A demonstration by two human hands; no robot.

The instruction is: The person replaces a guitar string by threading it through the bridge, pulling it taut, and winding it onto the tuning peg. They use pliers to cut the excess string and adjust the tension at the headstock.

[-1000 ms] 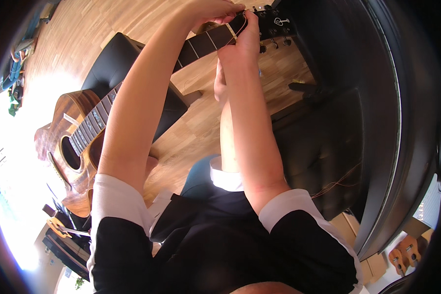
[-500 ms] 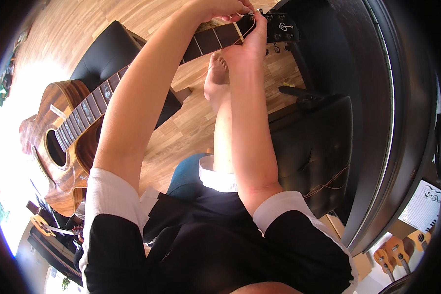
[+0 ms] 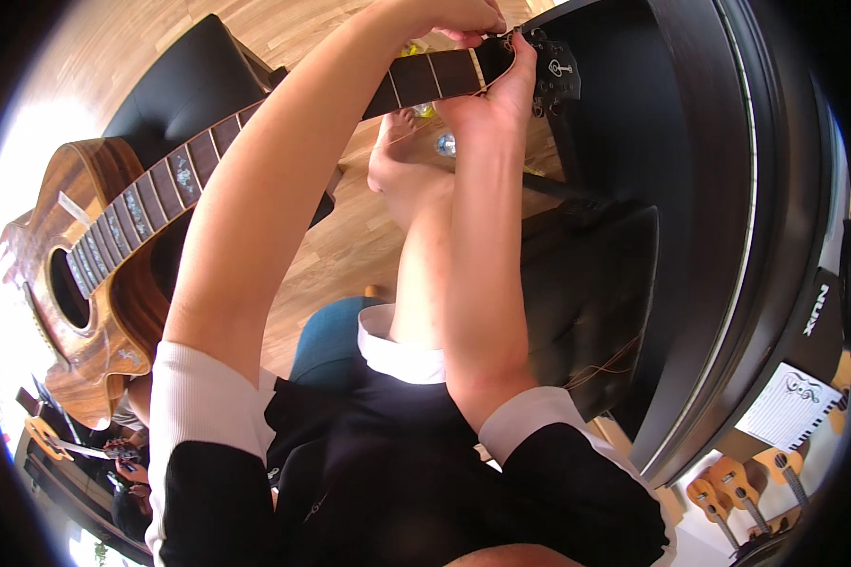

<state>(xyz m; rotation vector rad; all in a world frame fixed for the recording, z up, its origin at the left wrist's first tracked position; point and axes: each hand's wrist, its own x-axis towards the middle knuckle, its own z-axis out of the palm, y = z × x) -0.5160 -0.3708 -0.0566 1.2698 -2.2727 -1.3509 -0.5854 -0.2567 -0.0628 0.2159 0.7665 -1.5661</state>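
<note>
An acoustic guitar slants from the lower left to the top centre, its fretted neck passing behind my left forearm. At the dark headstock, my left hand has its fingers pinched together beside the upper tuning pegs; what lies between the fingertips is too small to make out. My right hand is closed at the headstock's near edge, thumb pointing up. A thin copper-coloured guitar string runs along that thumb, held against the headstock. The right hand's other fingers are mostly hidden.
A black padded stool stands behind the neck, and a black cushioned bench with loose strings is at right. A black piano curves along the right. Ukuleles hang lower right. Another person's hand is near a guitar at lower left.
The view has shifted slightly, so a clear bottle shows near my foot. Both hands stay at the headstock; the left fingers have moved a little along its upper edge.
</note>
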